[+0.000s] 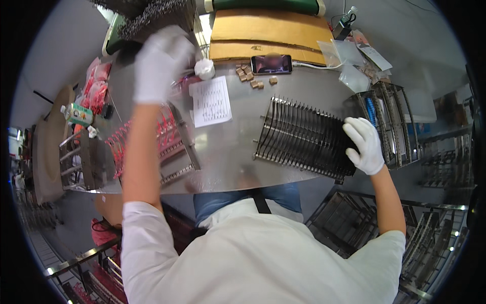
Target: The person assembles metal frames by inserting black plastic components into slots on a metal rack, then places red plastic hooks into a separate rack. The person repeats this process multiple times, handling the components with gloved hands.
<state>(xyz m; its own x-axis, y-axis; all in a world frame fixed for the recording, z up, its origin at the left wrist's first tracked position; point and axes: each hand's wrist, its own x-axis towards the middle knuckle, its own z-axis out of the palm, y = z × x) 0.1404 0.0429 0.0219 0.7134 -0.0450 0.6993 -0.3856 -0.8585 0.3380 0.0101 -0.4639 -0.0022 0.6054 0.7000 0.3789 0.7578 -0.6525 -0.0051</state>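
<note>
Counts on the steel table [228, 152]:
- gloved hands — 2: left hand [159, 63] raised near the far-left corner, right hand [365, 144] on a rack at the right edge.
- black slotted racks — 2: one [298, 137], another [392, 121].
- phone [272, 64] — 1.
- printed sheet [211, 100] — 1.
- small brown blocks [249, 77] — about 7, far edge.

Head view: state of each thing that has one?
black slotted metal rack: flat on the steel table, slots look empty.
right hand: white-gloved, resting on the rack's right end.
left hand: white-gloved, raised, blurred.
smartphone: flat, screen lit.
printed paper sheet: lying flat.
</note>
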